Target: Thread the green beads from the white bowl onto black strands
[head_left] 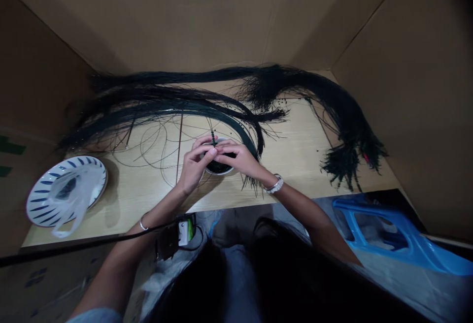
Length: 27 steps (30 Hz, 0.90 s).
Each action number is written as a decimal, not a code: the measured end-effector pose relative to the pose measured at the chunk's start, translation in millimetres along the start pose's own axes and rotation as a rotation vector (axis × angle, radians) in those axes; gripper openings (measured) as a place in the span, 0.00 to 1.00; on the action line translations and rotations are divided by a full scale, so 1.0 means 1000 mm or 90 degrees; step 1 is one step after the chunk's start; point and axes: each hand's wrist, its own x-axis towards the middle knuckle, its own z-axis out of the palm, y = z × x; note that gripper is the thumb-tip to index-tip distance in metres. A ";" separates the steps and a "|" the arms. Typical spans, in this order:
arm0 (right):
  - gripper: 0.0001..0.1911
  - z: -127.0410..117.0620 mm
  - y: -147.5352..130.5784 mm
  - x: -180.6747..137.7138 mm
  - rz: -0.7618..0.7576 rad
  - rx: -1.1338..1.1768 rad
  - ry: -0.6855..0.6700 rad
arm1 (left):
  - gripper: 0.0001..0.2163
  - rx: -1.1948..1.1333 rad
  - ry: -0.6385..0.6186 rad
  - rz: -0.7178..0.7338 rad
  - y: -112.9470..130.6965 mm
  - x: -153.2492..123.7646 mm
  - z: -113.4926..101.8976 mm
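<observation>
My left hand (pixel 193 166) and my right hand (pixel 244 158) meet above a small white bowl (pixel 220 172) holding dark contents, perhaps beads. Their thumbs and fingertips are pinched together around the near end of a thin dark strand. Several small dark green beads (pixel 213 138) stand in a row on this strand, just beyond my fingers. From there, fine strands run back toward a long dark green bundle of strands (pixel 192 108), which curves down beside my right hand. What lies between my fingertips is too small to make out fully.
A blue-striped white plate (pixel 96 166) with a clear plastic bag (pixel 76 197) stands at the left. More dark bundles (pixel 332 94) lie along the back and right. Loose strands loop across the wooden table (pixel 144 185). Cardboard walls (pixel 185 17) enclose it; a blue plastic stool (pixel 417 244) is at lower right.
</observation>
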 end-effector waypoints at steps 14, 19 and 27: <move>0.03 -0.004 -0.029 0.002 0.000 -0.097 -0.156 | 0.13 -0.068 0.123 0.052 -0.005 0.014 -0.011; 0.11 -0.004 -0.024 0.001 0.101 0.022 -0.080 | 0.10 -0.003 0.009 0.032 0.003 0.008 -0.007; 0.19 -0.009 -0.027 0.004 0.148 0.212 -0.008 | 0.20 0.002 -0.060 0.025 0.003 -0.006 0.005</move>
